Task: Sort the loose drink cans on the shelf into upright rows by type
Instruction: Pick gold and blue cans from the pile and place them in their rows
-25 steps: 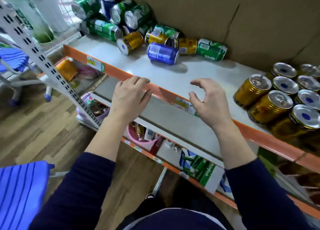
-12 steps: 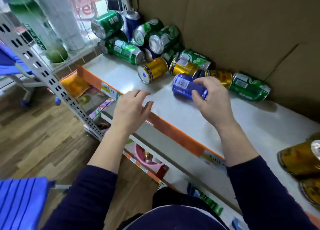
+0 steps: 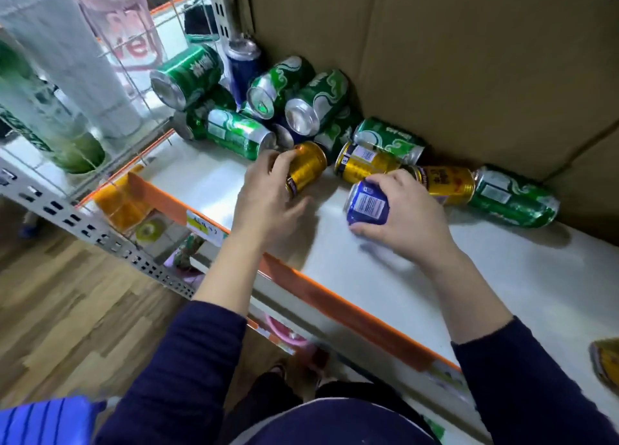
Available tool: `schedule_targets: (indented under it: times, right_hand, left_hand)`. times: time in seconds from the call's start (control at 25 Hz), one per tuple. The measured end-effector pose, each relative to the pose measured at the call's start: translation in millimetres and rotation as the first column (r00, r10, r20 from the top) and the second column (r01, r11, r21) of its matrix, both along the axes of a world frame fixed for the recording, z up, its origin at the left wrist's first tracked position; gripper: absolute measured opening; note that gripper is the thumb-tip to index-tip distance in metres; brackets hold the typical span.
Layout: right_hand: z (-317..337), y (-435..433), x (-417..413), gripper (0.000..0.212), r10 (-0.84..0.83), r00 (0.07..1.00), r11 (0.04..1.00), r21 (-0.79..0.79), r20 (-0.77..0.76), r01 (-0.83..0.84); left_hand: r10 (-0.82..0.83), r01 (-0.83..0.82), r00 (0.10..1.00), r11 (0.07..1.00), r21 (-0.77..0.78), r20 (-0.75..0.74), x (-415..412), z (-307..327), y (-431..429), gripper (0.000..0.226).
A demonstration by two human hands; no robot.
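Your left hand (image 3: 264,193) has left the orange edge (image 3: 335,297) of the shelf (image 3: 385,287) and reached forward; its fingers now curl round the near end of a lying gold can (image 3: 310,165). Your right hand (image 3: 402,216) keeps its grip on the blue can (image 3: 366,206), which is tilted low over the shelf. Green cans (image 3: 234,133) lie heaped beyond your left hand. Two other gold tins (image 3: 365,163) lie just behind your right hand.
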State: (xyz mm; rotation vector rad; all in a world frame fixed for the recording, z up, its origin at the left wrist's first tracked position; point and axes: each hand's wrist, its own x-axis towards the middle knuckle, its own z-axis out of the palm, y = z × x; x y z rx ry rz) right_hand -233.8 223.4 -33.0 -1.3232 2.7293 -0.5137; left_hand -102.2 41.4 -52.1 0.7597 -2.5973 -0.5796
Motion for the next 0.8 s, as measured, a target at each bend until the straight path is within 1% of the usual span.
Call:
schedule_targets:
  times: [0.08,0.2,0.28,0.36,0.44,0.52,0.6,0.68,0.8]
  right_hand:
    - [-0.7,-5.0,6.4,0.080,-0.049,0.998,0.997,0.065,-0.042,0.052]
    - [0.7,-10.9,17.7,0.077,-0.142,0.988,0.987,0.067,-0.063,0.146]
    - [1.6,-12.9,27.2,0.072,-0.208,0.978,0.978,0.007,-0.032,0.208]
    - [3.2,-15.6,40.8,0.067,-0.304,0.950,0.941,-0.135,0.070,0.311]
    - [2.3,-15.7,56.5,0.071,-0.375,0.909,0.875,-0.254,0.183,0.412]
    - [0.4,-10.9,71.7,0.075,-0.436,0.858,0.795,-0.330,0.273,0.509]
    - [1.9,-0.8,86.3,0.074,-0.456,0.797,0.673,-0.432,0.396,0.600]
    - [6.3,14.8,98.3,0.069,-0.465,0.767,0.567,-0.516,0.442,0.642]
    - [12.7,48.9,111.8,0.061,-0.498,0.733,0.486,-0.551,0.464,0.679]
  left_hand:
    - [-0.011,0.011,1.000,0.999,0.046,0.005,-3.8,-1.3,-15.3,0.080]
    - [-0.042,0.053,0.996,0.988,0.146,-0.082,-2.7,1.0,-37.4,0.074]
    - [-0.077,0.109,0.981,0.978,0.180,-0.178,0.7,4.9,-45.7,0.067]
    - [-0.095,0.158,0.960,0.960,0.232,-0.262,4.5,8.7,-48.5,0.066]
    - [-0.076,0.187,0.942,0.928,0.323,-0.327,8.0,10.9,-46.5,0.067]
    - [-0.099,0.246,0.926,0.891,0.382,-0.365,8.5,10.5,-41.5,0.068]
    - [-0.173,0.345,0.901,0.842,0.415,-0.398,7.5,8.9,-32.4,0.066]
    - [-0.235,0.443,0.864,0.774,0.452,-0.445,5.2,10.8,-17.5,0.063]
    - [-0.335,0.553,0.816,0.689,0.469,-0.470,3.4,19.0,19.0,0.058]
